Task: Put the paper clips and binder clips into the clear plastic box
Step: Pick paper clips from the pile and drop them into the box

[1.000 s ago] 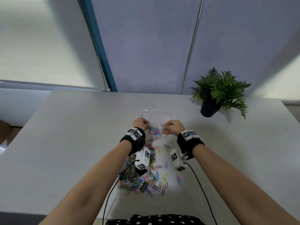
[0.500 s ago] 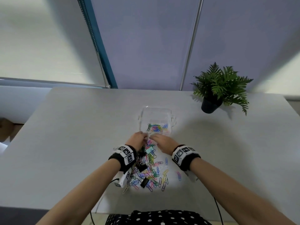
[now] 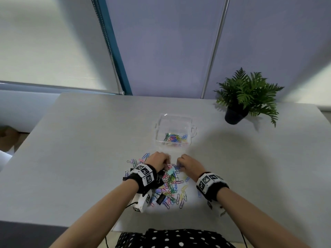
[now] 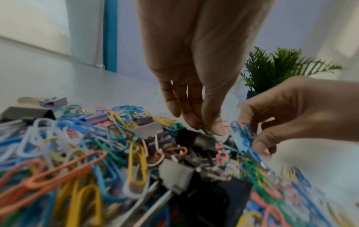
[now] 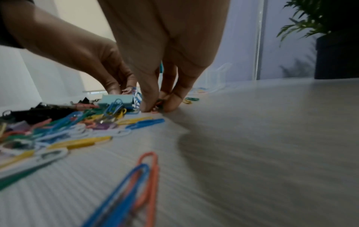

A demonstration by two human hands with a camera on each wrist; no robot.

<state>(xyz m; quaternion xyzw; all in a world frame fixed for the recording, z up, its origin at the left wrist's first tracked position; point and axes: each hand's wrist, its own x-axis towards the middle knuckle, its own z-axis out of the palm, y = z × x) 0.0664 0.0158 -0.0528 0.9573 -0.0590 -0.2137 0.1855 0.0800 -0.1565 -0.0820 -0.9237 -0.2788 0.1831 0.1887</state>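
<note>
Both hands work at the far edge of a loose heap of coloured plastic-coated wire paper clips [image 3: 170, 187] spread on the pale grey bench [image 3: 71, 149], directly in front of the person. The left hand [image 3: 157, 161] has thumb and fingers drawn together on a green clip at the top of the heap, just above a black metal binder clip [image 4: 196, 139]; this grip is grasping, not released. The right hand [image 3: 189, 164] is likewise clenched on clips: its fingertips [image 5: 147, 106] press to the bench surface and pinch a small bunch, some blue, at the heap's right-hand margin. Working from the box side of the heap appears deliberate, since it keeps the carry short. The clear rectangular plastic box [image 3: 174, 120] stands open just beyond the hands, apart from them, with a modest layer of coloured clips already lying in its near half. Most of the stock remains on the bench, including a pale teal binder clip [image 3: 171, 171] between the wrists and several black and lilac ones buried in the pile. I judge the task well short of half done. The clips interlock, so a lift may drag strays. A small potted fern in a dark pot [image 3: 245, 97] stands well clear at the far right.
</note>
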